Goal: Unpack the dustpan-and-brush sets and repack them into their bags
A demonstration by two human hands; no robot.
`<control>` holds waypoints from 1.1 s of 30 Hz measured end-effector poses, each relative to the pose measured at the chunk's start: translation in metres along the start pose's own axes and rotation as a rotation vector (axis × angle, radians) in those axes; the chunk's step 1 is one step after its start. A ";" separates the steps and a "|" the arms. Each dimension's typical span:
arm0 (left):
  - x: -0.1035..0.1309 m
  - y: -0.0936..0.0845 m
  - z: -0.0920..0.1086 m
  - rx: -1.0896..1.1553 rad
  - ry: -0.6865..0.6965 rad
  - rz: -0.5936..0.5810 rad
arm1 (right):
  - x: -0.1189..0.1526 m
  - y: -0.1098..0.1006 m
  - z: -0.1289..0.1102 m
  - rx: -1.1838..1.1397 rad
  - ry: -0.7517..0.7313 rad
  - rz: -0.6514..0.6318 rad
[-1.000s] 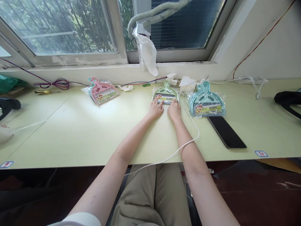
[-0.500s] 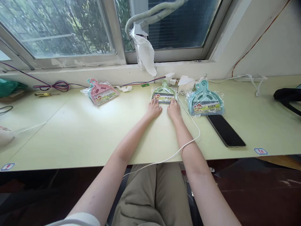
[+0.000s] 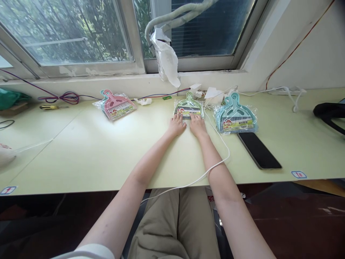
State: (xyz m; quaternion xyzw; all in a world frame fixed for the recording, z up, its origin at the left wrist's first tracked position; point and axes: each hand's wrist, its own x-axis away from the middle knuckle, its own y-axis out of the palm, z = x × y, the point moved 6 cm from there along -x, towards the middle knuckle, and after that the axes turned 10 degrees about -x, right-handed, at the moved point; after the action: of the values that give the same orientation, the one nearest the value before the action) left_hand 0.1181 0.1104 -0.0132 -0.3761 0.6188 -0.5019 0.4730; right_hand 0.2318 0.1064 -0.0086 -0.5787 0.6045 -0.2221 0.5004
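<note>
A green mini dustpan and brush set point(image 3: 189, 104) in clear wrap lies at the back middle of the table, handle toward the window. My left hand point(image 3: 177, 124) rests at its near left edge, fingers stretched onto the label. At its near right edge lies my right hand point(image 3: 197, 125), fingers flat on the wrapper. Both hands look open, with no grip around the set. To the right are teal dustpan sets point(image 3: 237, 114) in clear wrap, seemingly stacked. Farther left sits a pink dustpan set point(image 3: 118, 105), also wrapped, with a teal part behind it.
A white cable point(image 3: 228, 151) runs over my right forearm and off the table edge. A black phone point(image 3: 259, 150) lies near the teal sets. Along the back are a screwdriver point(image 3: 50, 107), bundled wires point(image 3: 68, 98), crumpled tissue point(image 3: 144, 101) and a power strip point(image 3: 289, 91).
My right hand has shifted slightly left along the near edge of the green set, its fingers now flatter on the label. My left hand stays nearly in place.
</note>
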 end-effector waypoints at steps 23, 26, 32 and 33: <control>0.003 -0.005 0.004 -0.013 -0.022 0.017 | 0.000 0.005 0.004 -0.007 0.010 -0.055; 0.002 -0.002 0.002 -0.004 -0.034 0.004 | 0.000 0.005 0.004 -0.007 0.016 -0.059; 0.000 0.003 -0.001 -0.002 -0.056 -0.008 | 0.001 0.003 0.002 -0.012 0.022 -0.065; 0.000 0.003 -0.002 -0.003 -0.061 -0.007 | 0.001 0.003 0.002 -0.014 0.020 -0.065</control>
State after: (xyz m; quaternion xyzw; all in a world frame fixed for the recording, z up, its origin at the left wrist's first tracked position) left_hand 0.1167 0.1117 -0.0164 -0.3940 0.6037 -0.4908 0.4894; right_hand 0.2322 0.1063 -0.0120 -0.5992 0.5920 -0.2395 0.4829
